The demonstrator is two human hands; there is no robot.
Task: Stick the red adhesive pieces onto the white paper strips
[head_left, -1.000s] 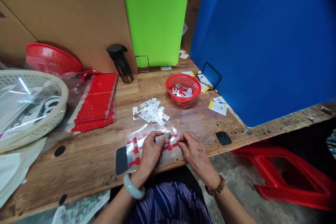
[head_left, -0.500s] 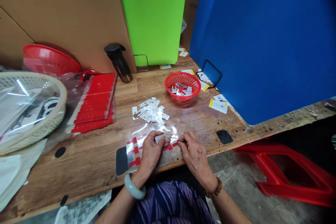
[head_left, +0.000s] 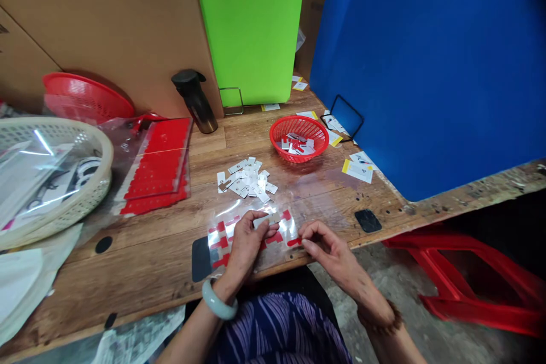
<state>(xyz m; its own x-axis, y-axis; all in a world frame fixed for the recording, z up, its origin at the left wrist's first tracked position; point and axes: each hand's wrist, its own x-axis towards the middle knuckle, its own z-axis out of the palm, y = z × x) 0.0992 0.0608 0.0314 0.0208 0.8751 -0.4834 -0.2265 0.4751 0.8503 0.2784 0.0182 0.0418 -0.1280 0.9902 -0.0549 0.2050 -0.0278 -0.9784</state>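
Left hand [head_left: 244, 244] grips a small pale plate [head_left: 267, 220] between thumb and fingers, above the clear sheet [head_left: 260, 256]. Right hand [head_left: 335, 253] has thumb and forefinger pinched at the right end of a red tab [head_left: 294, 242]; can't tell if the tab is off the sheet. Sheet lies at the desk's [head_left: 140, 256] near edge, more red tabs [head_left: 220, 242] on it, dark pad [head_left: 201, 260] at its left end. Pile of small pale plates [head_left: 247, 178] just beyond the sheet. Red basket [head_left: 298, 153] beyond and right of the pile, pale and red pieces inside. Printed cards [head_left: 358, 170] by the blue panel [head_left: 426, 79], toward the desk's right edge. Left of the pile: red sheets [head_left: 157, 165], then white basket [head_left: 100, 193] at the desk's left. Dark bottle [head_left: 197, 105] stands against the cardboard [head_left: 128, 23].
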